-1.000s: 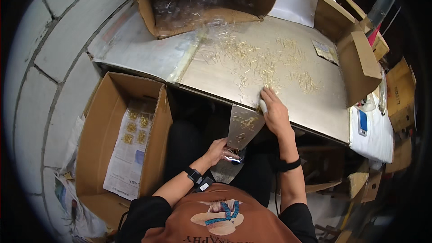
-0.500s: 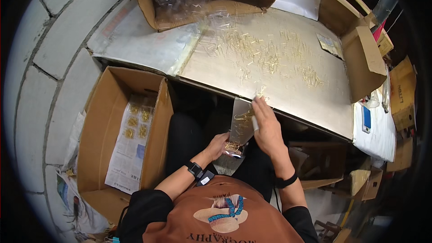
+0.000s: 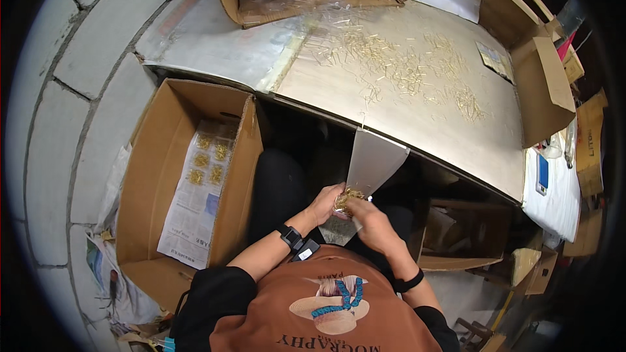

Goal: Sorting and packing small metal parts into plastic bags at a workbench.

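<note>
Thin gold wire pieces (image 3: 352, 194), shaped like small pins, are heaped at the lower end of a sloping grey metal chute (image 3: 375, 158). My left hand (image 3: 324, 205) is closed around a small clear container at that end, mostly hidden by the heap and my fingers. From the right, my right hand (image 3: 373, 223) reaches over the heap with its fingers stretched out and their tips against the gold pieces. It grips nothing that I can see. A few gold pieces hang at the chute's top, by the table edge.
Many loose gold pieces lie scattered over the table (image 3: 326, 91). A cardboard box (image 3: 147, 221) at my left holds several small clear packs of gold pieces on newspaper. Another box (image 3: 228, 0) of clear plastic stands at the back. A blue device (image 3: 542, 173) sits at right.
My right hand has moved from the chute's top down to its lower end. The gold pieces on the slope have slid down and now heap up by my left hand.
</note>
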### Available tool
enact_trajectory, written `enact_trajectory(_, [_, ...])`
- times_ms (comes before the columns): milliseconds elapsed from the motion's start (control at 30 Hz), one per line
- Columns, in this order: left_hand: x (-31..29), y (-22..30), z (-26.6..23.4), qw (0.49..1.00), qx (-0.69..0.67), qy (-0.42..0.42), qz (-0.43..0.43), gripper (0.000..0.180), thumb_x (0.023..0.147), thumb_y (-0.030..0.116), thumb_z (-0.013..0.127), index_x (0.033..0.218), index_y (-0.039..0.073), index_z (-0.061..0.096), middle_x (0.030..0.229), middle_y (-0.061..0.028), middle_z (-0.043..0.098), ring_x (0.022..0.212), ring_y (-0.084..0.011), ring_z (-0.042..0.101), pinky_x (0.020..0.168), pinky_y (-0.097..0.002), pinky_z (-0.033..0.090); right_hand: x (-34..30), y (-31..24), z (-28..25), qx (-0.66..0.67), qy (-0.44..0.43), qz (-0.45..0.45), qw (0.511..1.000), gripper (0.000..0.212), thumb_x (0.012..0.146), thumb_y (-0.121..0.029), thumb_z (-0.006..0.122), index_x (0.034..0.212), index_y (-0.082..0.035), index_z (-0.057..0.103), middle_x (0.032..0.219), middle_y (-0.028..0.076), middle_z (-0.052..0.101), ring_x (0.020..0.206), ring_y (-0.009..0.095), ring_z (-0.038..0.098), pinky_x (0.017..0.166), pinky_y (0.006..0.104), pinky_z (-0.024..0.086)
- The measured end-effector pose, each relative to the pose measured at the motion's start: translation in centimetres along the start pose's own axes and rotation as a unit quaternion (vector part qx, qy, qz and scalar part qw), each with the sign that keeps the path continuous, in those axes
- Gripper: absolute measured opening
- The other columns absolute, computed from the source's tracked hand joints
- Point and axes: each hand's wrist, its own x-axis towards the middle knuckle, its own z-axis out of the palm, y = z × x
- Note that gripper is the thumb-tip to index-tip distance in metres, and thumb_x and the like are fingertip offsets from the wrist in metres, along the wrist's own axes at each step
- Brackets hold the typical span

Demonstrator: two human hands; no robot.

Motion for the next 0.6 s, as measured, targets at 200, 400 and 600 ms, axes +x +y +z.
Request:
enact_trajectory(200, [-1.6,0.3,-0.4,0.999,0.008,0.033,-0.023,0.038,0.097,0.036,0.039,0.103,0.003,0.057,0.084,-0.0066,0.063,0.068,-0.0148,0.064,0.046,-0.0278,0.055,0.8,-1.0,0.0,0.02,0.064,0.07,0.995,0.038,0.073,0.008,0.05,0.11,0.002,0.056,0.115,0.019,0.056,0.109,0.036,0.052,0.09,0.0404,0.045])
enact_trajectory(400, [-3.6,1.6,-0.8,1.0,-0.003,0.012,-0.022,0.037,0.096,0.035,0.044,0.098,0.001,0.06,0.089,-0.0079,0.065,0.073,-0.0149,0.065,0.054,-0.0274,0.055,0.3,-1.4,-0.6,0.041,0.005,0.014,0.999,0.033,0.075,0.004,0.054,0.108,0.001,0.058,0.11,0.019,0.059,0.103,0.036,0.056,0.089,0.0396,0.046])
enact_trajectory(600, [-4.7,5.0,0.4,0.999,0.038,0.018,0.022,0.023,0.092,0.02,0.053,0.103,0.0,0.057,0.09,-0.0088,0.065,0.07,-0.0143,0.066,0.049,-0.0251,0.056,0.2,-1.3,-3.8,0.048,0.164,0.099,0.98,0.026,0.082,0.003,0.056,0.107,0.0,0.06,0.108,0.017,0.061,0.101,0.032,0.059,0.087,0.0344,0.047])
